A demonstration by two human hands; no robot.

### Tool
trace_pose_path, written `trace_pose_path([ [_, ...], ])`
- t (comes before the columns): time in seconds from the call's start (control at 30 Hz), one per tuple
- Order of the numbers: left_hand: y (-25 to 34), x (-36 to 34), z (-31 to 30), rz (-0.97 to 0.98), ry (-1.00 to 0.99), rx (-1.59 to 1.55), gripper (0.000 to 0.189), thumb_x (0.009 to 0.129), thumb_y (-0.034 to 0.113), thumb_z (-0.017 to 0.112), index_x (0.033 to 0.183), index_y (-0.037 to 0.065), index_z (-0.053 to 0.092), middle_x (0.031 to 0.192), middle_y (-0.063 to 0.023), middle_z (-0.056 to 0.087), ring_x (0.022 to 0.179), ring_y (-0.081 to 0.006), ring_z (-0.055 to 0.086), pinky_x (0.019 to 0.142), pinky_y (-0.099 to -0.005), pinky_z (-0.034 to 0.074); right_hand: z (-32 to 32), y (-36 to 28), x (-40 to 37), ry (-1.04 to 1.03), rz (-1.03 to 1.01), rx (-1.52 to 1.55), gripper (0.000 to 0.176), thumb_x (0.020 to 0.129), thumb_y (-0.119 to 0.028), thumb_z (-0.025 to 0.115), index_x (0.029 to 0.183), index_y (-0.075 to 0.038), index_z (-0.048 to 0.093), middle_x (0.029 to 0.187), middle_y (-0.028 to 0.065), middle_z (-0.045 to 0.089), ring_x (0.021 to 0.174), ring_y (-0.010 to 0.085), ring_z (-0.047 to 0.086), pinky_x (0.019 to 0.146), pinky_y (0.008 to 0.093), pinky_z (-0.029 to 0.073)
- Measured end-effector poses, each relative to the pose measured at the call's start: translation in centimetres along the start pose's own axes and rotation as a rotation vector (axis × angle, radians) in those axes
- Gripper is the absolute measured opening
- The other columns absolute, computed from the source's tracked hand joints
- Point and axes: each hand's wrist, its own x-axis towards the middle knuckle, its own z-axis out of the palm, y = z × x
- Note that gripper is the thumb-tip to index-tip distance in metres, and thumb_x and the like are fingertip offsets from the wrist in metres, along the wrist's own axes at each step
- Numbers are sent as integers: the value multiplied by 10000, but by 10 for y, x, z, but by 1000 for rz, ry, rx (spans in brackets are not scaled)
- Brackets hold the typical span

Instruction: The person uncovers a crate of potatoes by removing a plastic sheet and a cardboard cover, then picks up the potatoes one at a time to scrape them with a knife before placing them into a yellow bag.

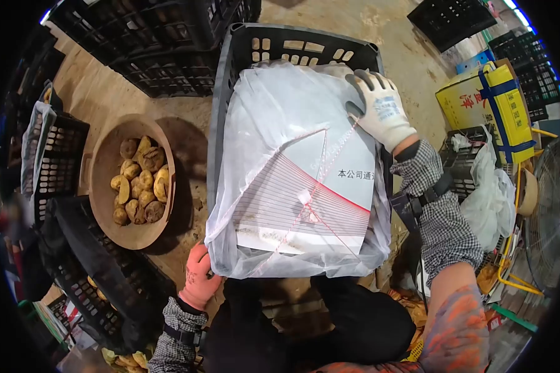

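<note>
Far left, black crates (56, 161) are stacking up along the frame edge, their contents not readable. Next to them a round basket (99, 186) is sitting on the dirt floor, holding brown lumpy produce (140, 180); potatoes or fruit, I cannot tell. At lower centre-left the left hand (199, 276), in a pink glove, is curling shut on the near left corner of the plastic liner (261, 112). It appears to be pinching the film, though the fingertips are hiding behind it. The liner is lying inside the grey crate (292, 40) in the middle of the frame and draping over its near rim. A printed sheet (317, 186) with red lines is showing through it, and whether the sheet is inside the liner or under it is unclear. At upper right of the crate the right hand (382, 112), in a white glove, is spreading its fingers and pressing on the liner's far right corner. The step looks like fitting the liner into the crate, corners being seated. The next move is probably calling for pulling the film taut and tucking the remaining corners over the rim without tearing it. The crate floor and its near wall are being covered completely. Right of the arm a yellow box (501, 105) and a white bag (488, 199) are crowding together, and the fisheye edge is cutting off a fan (544, 211).
</note>
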Motion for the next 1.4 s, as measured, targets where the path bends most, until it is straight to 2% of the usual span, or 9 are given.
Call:
trace_pose_path([
  [0.13,0,-1,-3,31,-17,58,461,622,-15,708,1075,19,629,1127,-148,570,1106,-369,529,935,-423,437,13,1,29,-370,-44,-392,406,887,-269,564,1248,-86,525,1190,135,598,1105,307,561,1060,444,313],
  [0.27,0,-2,-1,10,-7,42,469,619,-19,709,1079,18,629,1139,-148,569,1103,-372,533,925,-414,444,-17,-10,46,-707,303,232,412,898,-258,572,1257,-63,517,1137,164,615,1085,280,583,1079,436,305],
  [0.33,1,-1,1,-3,13,13,467,620,-26,706,1079,16,631,1156,-151,566,1102,-370,537,925,-409,445,-15,7,23,-567,81,319,442,874,-252,601,1255,-45,519,1171,169,600,1118,272,569,1075,408,322],
  [0.47,-1,-1,0,-33,-22,-22,462,621,-30,704,1076,14,634,1163,-154,566,1102,-369,542,924,-401,445,-11,11,10,-398,-182,-520,439,809,-155,594,1236,-65,547,1243,130,573,1154,246,547,1030,354,375],
  [0.67,1,0,-1,19,27,51,404,625,-44,688,1026,-14,645,1132,-183,593,1041,-368,594,888,-359,466,19,-13,53,-620,131,-367,278,861,-152,502,1086,-64,639,1156,114,641,1048,264,622,867,385,489],
  [1.07,-4,-4,-5,21,-31,55,457,625,1,725,1073,22,633,1174,-151,552,1100,-368,538,933,-422,442,-8,12,6,-342,710,757,305,813,-68,545,1108,-26,608,1031,169,635,870,305,645,765,348,509],
  [1.27,48,22,-63,195,135,-123,237,648,25,572,885,10,563,943,-178,575,984,-390,556,944,-526,417,-29,12,-13,-120,166,79,395,753,-183,642,1136,-92,612,1136,147,621,1085,327,558,952,379,433],
  [1.33,74,47,-78,277,390,-34,277,639,2,538,916,-12,550,1016,-204,554,963,-348,568,927,-495,428,-54,9,3,-191,-61,-15,450,738,-176,644,1178,-101,588,1209,149,583,1102,345,550,965,401,427],
  [1.4,111,88,-82,200,266,195,425,676,103,662,1076,-2,566,1146,-202,529,1112,-372,511,984,-481,385,-78,5,5,-226,-132,37,504,744,-194,665,1223,-87,551,1264,142,550,1111,328,554,964,419,427],
])
